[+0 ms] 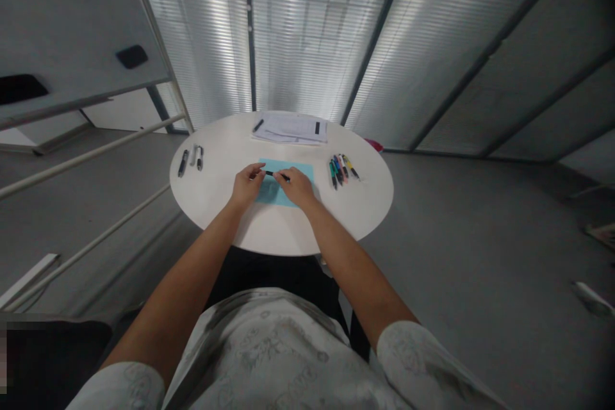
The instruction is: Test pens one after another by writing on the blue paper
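Observation:
A black pen (270, 173) is held level between my two hands, just above a light blue sheet (283, 198) on the round white table. My left hand (246, 186) pinches the pen's left end between thumb and fingers. Around the right part of the pen, the fingers of my right hand (298, 188) are closed, and a dark end sticks out past them. Both hands partly cover the blue sheet.
Several coloured pens (341, 170) lie to the right on the table (283, 237). At the left are a dark pen (183, 163) and a black-and-white pen (200, 159). A paper stack (293, 128) lies at the back. A whiteboard frame (156, 32) stands left.

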The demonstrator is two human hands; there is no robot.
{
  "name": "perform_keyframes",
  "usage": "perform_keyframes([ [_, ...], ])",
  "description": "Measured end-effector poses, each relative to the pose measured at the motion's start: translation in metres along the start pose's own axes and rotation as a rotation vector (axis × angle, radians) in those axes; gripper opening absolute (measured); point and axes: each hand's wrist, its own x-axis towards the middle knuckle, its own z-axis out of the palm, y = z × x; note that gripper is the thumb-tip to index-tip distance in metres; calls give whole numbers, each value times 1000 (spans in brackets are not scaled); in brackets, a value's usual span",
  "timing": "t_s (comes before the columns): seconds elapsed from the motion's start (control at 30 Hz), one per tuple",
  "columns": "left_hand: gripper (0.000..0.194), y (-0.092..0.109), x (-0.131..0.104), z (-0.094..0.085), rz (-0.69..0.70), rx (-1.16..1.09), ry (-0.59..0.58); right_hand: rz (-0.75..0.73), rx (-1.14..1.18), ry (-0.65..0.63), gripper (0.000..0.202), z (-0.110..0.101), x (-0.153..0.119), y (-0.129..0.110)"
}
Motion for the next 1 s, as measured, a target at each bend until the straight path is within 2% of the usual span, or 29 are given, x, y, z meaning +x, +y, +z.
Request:
perform_keyframes([
  [0.1,24,-2,1,0,-17,-2,31,-2,16,-7,40,1,0,0],
  [0.2,18,1,1,-1,-41,56,13,-11,30,-10,40,1,0,0],
  [0.53,20,3,0,0,-16,-18,25,19,55,-8,40,1,0,-2],
  [0.7,20,8,-2,-1,-34,21,-20,20,60,5,41,-1,-1,-2],
  [1.0,21,9,-3,-1,-26,11,-18,28,89,-7,41,-3,-1,-3],
])
